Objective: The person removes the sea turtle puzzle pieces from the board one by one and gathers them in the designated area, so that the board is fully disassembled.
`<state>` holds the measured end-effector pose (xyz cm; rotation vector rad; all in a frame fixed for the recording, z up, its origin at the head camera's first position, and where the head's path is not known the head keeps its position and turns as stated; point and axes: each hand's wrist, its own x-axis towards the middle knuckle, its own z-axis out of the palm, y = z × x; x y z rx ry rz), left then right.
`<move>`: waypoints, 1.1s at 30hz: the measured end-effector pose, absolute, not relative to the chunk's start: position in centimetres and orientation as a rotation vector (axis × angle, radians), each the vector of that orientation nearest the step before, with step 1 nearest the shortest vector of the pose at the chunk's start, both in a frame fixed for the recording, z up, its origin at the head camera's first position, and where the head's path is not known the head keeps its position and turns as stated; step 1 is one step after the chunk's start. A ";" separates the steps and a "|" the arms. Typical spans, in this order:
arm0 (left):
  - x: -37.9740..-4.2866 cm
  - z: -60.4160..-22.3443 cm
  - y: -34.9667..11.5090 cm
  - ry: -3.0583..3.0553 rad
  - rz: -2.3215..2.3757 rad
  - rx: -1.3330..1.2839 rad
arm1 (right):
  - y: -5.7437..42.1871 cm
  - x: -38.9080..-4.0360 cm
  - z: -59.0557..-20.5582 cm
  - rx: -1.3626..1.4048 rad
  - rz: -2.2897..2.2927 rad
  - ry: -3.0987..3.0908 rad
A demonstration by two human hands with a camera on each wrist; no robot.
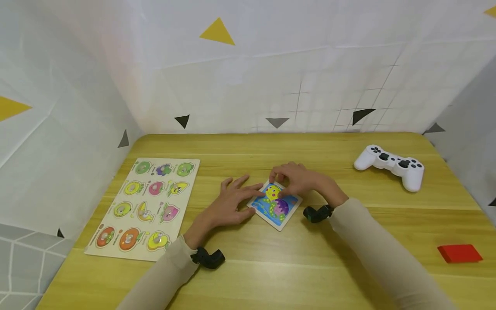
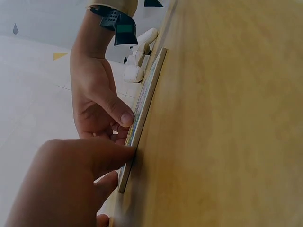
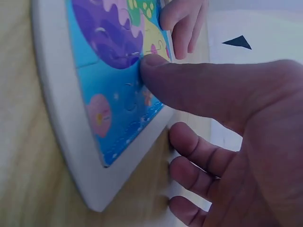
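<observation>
A small jigsaw puzzle (image 1: 267, 210) in a pale frame shows a yellow turtle with a purple shell on blue. It lies turned cornerwise on the table. My left hand (image 1: 226, 206) spreads its fingers at the puzzle's left corner, forefinger over the frame, thumb beside the edge. From the far right side my right hand (image 1: 297, 178) reaches over the picture. Its thumb (image 3: 189, 87) presses on the surface beside the purple shell. Beyond the frame, the other visible fingertips are bent by the edge. In the right wrist view its forefinger is hidden behind the thumb.
To the left lies a wooden fruit puzzle board (image 1: 151, 206) with several knobbed pieces. A white game controller (image 1: 391, 165) sits at the back right, and a red block (image 1: 460, 253) near the right edge. Patterned cloth walls (image 1: 248, 86) stand behind the wooden table (image 1: 248, 280).
</observation>
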<state>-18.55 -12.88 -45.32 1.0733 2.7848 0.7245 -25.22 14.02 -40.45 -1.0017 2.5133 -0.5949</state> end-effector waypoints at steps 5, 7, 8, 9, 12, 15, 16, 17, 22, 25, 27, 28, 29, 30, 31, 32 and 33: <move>-18.5 -45.4 -12.7 2.794 0.696 1.061 | 13.8 -25.4 -39.8 -1.002 -0.570 2.463; -18.5 -45.5 -12.6 2.796 0.699 1.063 | 13.7 -25.4 -39.7 -1.000 -0.552 2.454; -18.5 -45.5 -12.6 2.796 0.701 1.062 | 13.7 -25.5 -39.7 -0.998 -0.543 2.450; -18.5 -45.5 -12.6 2.796 0.702 1.062 | 13.6 -25.5 -39.7 -0.994 -0.535 2.446; -18.6 -45.6 -12.6 2.798 0.707 1.069 | 13.5 -25.6 -39.5 -0.979 -0.515 2.441; -18.6 -45.6 -12.6 2.803 0.709 1.073 | 13.3 -25.7 -39.5 -0.969 -0.502 2.443; -18.7 -45.7 -12.6 2.806 0.708 1.076 | 13.2 -25.7 -39.5 -0.966 -0.493 2.446; -18.7 -45.7 -12.7 2.809 0.708 1.077 | 13.1 -25.7 -39.5 -0.965 -0.487 2.450; -18.8 -45.5 -12.7 2.815 0.708 1.082 | 12.9 -25.7 -39.2 -0.959 -0.472 2.456; -18.8 -45.4 -12.7 2.811 0.719 1.079 | 12.8 -25.8 -39.2 -0.953 -0.500 2.443; -18.8 -45.4 -12.7 2.809 0.722 1.077 | 12.8 -26.0 -39.3 -0.944 -0.534 2.425; -18.8 -45.5 -12.7 2.809 0.725 1.077 | 12.9 -26.0 -39.3 -0.944 -0.555 2.415; -18.7 -45.5 -12.7 2.809 0.726 1.076 | 12.9 -26.1 -39.4 -0.944 -0.576 2.405; -18.7 -45.4 -12.7 2.808 0.728 1.076 | 12.9 -26.1 -39.4 -0.943 -0.597 2.395; -18.7 -45.5 -12.7 2.807 0.730 1.076 | 12.9 -26.2 -39.5 -0.943 -0.615 2.385; -18.7 -45.5 -12.7 2.807 0.733 1.076 | 13.0 -26.2 -39.5 -0.942 -0.636 2.373; -18.7 -45.5 -12.7 2.805 0.736 1.077 | 13.0 -26.2 -39.6 -0.943 -0.651 2.364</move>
